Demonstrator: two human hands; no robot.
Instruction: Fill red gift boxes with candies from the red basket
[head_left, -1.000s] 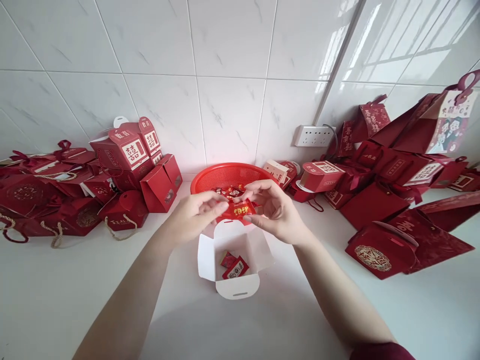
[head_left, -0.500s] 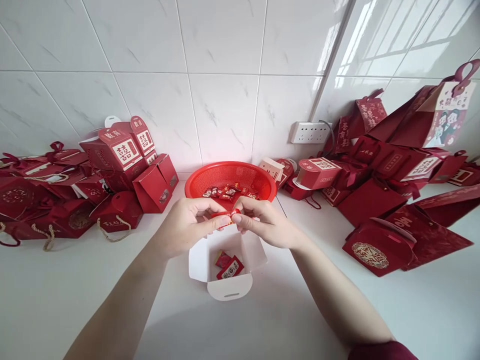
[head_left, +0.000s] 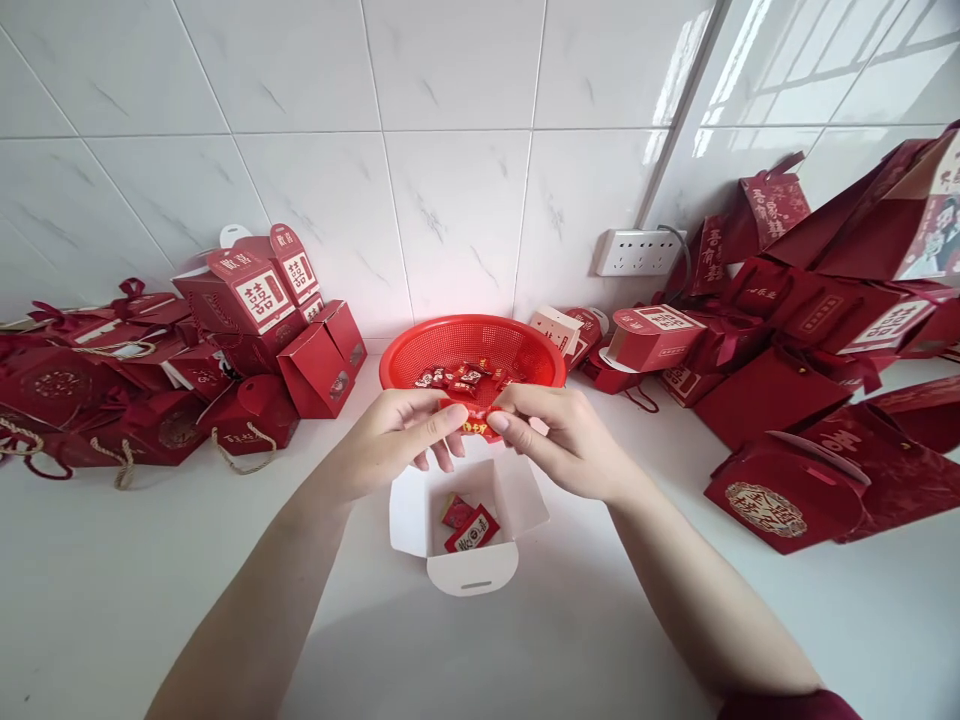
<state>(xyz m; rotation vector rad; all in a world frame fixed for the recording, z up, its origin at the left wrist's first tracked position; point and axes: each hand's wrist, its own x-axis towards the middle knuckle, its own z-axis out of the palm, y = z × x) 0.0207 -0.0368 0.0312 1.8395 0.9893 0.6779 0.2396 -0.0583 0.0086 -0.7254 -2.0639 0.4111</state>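
Between my two hands is a red wrapped candy (head_left: 475,427) with gold lettering. My left hand (head_left: 401,432) pinches one end with thumb and forefinger, its other fingers loosely curled. At the opposite end, the thumb and fingers of my right hand (head_left: 559,437) are closed on the wrapper. Below them stands an open white-lined box (head_left: 472,577) with its flaps spread, and inside lie a red packet (head_left: 472,530) with a white label and a smaller red packet (head_left: 456,511). Behind my hands, a red plastic basket (head_left: 472,330) contains several wrapped candies (head_left: 469,378).
Red gift boxes (head_left: 255,295) are piled on the left of the white counter (head_left: 420,650). More red boxes and bags (head_left: 780,400) crowd the right side. A white power strip (head_left: 641,252) with a cable is against the tiled wall behind.
My hands have drawn slightly apart, and more of the candy's gold-lettered wrapper shows between them. The whole view has shifted a little, so the scene sits farther right.
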